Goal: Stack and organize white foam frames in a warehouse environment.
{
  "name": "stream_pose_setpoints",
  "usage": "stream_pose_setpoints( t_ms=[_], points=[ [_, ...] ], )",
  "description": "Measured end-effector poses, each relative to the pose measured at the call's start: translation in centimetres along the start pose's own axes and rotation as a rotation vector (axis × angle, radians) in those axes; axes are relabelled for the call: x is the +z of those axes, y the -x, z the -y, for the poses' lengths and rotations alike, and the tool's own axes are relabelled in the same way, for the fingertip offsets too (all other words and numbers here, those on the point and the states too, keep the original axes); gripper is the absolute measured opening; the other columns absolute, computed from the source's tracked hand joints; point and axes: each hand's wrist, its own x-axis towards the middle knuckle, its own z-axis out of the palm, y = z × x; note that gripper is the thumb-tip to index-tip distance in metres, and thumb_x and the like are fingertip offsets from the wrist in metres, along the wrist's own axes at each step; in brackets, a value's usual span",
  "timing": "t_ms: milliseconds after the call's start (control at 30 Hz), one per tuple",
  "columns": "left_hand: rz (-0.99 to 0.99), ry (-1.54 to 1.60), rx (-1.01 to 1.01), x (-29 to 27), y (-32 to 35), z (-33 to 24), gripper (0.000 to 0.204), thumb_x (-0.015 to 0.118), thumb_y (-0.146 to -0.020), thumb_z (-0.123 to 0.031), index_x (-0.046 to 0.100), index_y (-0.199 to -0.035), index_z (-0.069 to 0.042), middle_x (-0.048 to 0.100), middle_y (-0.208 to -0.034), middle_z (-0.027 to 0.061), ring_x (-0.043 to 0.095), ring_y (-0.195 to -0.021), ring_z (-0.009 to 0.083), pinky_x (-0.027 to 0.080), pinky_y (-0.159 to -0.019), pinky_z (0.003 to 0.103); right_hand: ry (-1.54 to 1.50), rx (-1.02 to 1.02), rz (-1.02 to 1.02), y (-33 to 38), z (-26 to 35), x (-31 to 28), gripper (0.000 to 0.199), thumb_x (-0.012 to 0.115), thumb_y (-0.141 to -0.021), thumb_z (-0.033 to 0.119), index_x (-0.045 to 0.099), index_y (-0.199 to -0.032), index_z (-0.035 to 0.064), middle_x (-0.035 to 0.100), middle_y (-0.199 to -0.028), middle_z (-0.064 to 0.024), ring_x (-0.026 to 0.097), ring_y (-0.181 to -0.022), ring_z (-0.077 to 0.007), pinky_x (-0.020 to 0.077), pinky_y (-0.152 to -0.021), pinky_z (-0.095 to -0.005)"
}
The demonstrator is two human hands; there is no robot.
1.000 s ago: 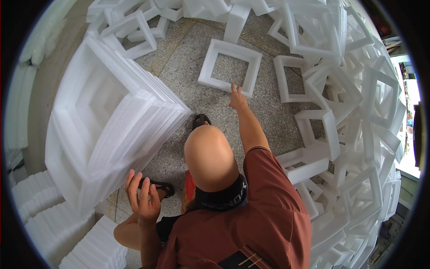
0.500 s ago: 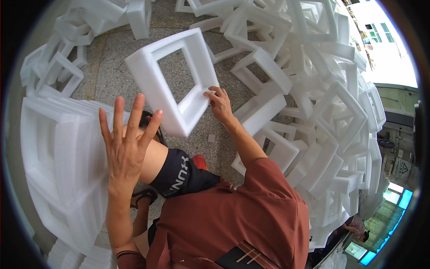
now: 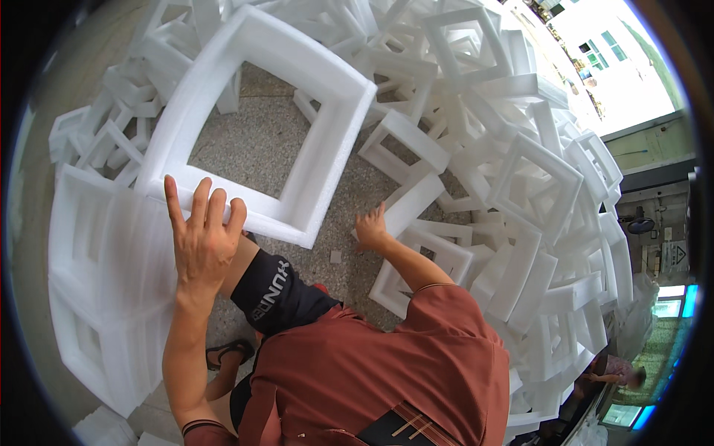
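A large white foam frame (image 3: 335, 152), rectangular with an open middle, is held up at a tilt in front of me, apparently off the floor. My left hand (image 3: 204, 241) grips its near left edge, with the fingers bent over the foam and the thumb partly hidden. To the right, my right hand (image 3: 371, 228) has its fingers apart and holds nothing. It is at the near end of another white foam frame (image 3: 410, 206) lying at the heap's edge; whether the fingertips touch it I cannot tell.
A big heap of loose foam frames (image 3: 535, 178) fills the right and far side. Close on my left stands a neat stack of frames (image 3: 111, 275). More frames (image 3: 111, 145) lie at the far left. Speckled floor (image 3: 260, 141) shows between. Another person (image 3: 617, 372) is at the lower right.
The foam frame has come nearer and swung to the left. My left hand, spread before, now grips it. My right hand has let go of it and moved down to the heap's edge.
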Motion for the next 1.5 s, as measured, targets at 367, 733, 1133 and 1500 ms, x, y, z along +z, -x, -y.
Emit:
stream_pose_setpoints(
  t_ms=[367,733,1133,1500],
  points=[
    [-0.336,-0.162,-0.255,-9.8,2.7,5.9,0.042,0.064,-0.074,0.008,0.066,-0.114,-0.005,0.057,-0.097,0.0067,0.060,-0.094,0.0237,0.045,-0.100,0.049,-0.371,-0.001,0.015,-3.3,-3.4,-10.8,0.052,0.081,-0.067,0.035,0.071,-0.108,0.0028,0.071,-0.109,-0.0185,0.068,-0.103,-0.0328,0.0558,-0.086,-0.0407],
    [-0.284,-0.576,-0.720,-22.1,20.4,12.8,0.046,0.072,-0.072,0.006,0.065,-0.115,-0.008,0.057,-0.099,0.0068,0.059,-0.092,0.0257,0.042,-0.100,0.047,-0.755,-0.676,-1.163,7.3,3.8,-35.0,0.035,0.076,-0.077,0.004,0.065,-0.109,-0.0010,0.070,-0.099,-0.0136,0.067,-0.096,-0.0262,0.0469,-0.097,-0.0436],
    [-0.085,-0.341,-1.156,-22.8,33.4,11.7,0.040,0.070,-0.080,-0.005,0.064,-0.120,-0.006,0.060,-0.101,0.0097,0.054,-0.105,0.0286,0.039,-0.099,0.040,-0.363,-1.381,-1.108,4.4,27.5,-48.5,0.038,0.078,-0.071,0.001,0.070,-0.107,0.0070,0.069,-0.109,-0.0126,0.053,-0.125,-0.0364,0.0408,-0.106,-0.0460],
    [0.076,-0.198,-1.168,-20.8,32.5,11.9,0.044,0.071,-0.081,-0.006,0.063,-0.124,-0.009,0.058,-0.104,0.0093,0.052,-0.112,0.0287,0.035,-0.108,0.045,-0.341,-1.319,-1.153,5.5,28.4,-46.3,0.064,0.082,-0.072,0.011,0.058,-0.132,0.0141,0.047,-0.143,-0.0161,0.036,-0.138,-0.0413,0.0340,-0.111,-0.0502]
  ],
)
